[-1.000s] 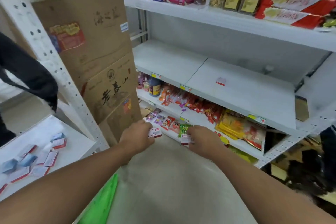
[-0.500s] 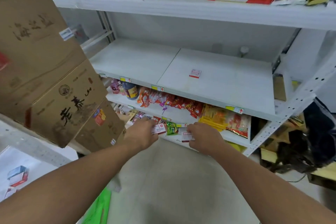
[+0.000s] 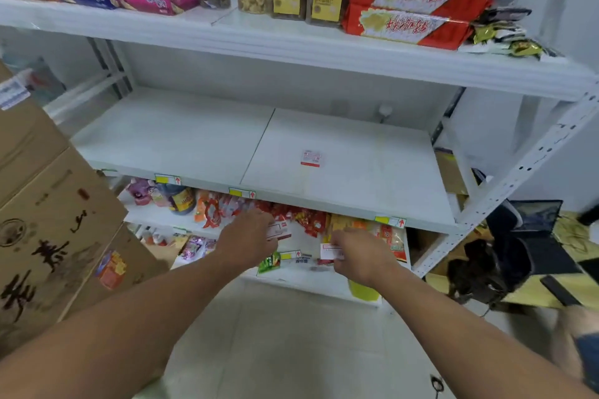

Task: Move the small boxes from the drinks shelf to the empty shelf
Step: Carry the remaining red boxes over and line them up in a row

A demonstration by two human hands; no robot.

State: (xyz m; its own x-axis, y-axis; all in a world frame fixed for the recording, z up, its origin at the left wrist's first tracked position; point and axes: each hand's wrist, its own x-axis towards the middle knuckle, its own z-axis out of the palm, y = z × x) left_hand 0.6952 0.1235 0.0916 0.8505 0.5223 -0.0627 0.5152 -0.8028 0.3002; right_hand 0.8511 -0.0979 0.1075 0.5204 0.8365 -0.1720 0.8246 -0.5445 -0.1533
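— How far along?
— One small box [image 3: 310, 158] lies mid-frame on the empty shelf [image 3: 181, 139].
— And you?
— Your left hand [image 3: 248, 238] and right hand [image 3: 359, 256] each pinch another box below it, unplaced.

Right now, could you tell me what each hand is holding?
Each holds one small box: left hand pinches its box at an end; right hand likewise.

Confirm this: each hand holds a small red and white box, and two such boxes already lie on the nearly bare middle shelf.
Not quite. The head view shows just one small box lying on the middle shelf, not two. The rest holds: the left hand holds a small red and white box and the right hand holds another.
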